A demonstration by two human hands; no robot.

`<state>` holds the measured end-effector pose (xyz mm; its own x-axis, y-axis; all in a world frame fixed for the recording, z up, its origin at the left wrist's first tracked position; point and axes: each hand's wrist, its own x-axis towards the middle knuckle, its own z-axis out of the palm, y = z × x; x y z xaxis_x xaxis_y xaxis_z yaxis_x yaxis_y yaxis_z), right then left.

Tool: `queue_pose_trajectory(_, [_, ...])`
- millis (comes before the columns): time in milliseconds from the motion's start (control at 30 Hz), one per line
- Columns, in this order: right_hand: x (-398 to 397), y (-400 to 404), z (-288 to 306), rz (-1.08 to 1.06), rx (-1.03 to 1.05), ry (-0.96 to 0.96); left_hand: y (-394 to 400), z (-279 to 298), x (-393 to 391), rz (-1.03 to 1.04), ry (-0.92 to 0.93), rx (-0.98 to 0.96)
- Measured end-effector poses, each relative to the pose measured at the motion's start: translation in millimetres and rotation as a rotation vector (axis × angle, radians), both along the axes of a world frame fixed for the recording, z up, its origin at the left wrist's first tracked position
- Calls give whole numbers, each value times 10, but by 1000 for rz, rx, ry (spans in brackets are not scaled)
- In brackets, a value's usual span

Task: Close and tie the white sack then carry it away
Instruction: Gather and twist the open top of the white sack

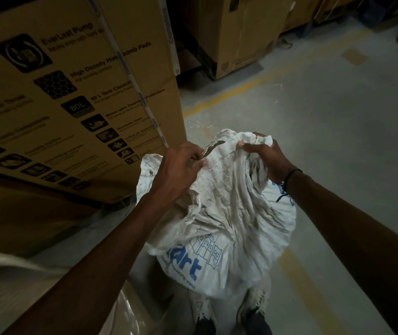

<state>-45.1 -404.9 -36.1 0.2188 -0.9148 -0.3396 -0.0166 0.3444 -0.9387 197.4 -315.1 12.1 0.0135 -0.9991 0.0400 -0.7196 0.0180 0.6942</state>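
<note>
The white sack (227, 226) stands on the floor in front of my feet, full and wrinkled, with blue print on its lower front. Its mouth is bunched upward into folds. My left hand (178, 172) grips the gathered cloth on the left side of the mouth. On the right side my right hand (265, 158) clutches another bunch of the rim, a dark band on its wrist. Between the two hands a frayed flap of the rim sticks up. No knot or cord is visible.
A large printed cardboard box (72, 93) leans close on the left, nearly touching the sack. More boxes (239, 37) stand at the back. Yellow lines (231, 93) mark the grey concrete floor, which stretches to the right. A pale wrapped bundle (12, 286) lies at lower left.
</note>
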Motion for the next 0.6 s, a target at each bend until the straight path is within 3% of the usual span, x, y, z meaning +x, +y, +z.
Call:
queue_pose_trajectory(200, [-50, -74, -9, -8, -16, -1, -269, 82, -57, 80, 191, 55])
queue_pose_trajectory(433, [121, 43, 64, 212, -156, 25, -495, 77, -252, 5, 311, 72])
queue_pose_trajectory(600, [263, 131, 80, 52, -247, 91, -644, 120, -354, -8, 257, 92])
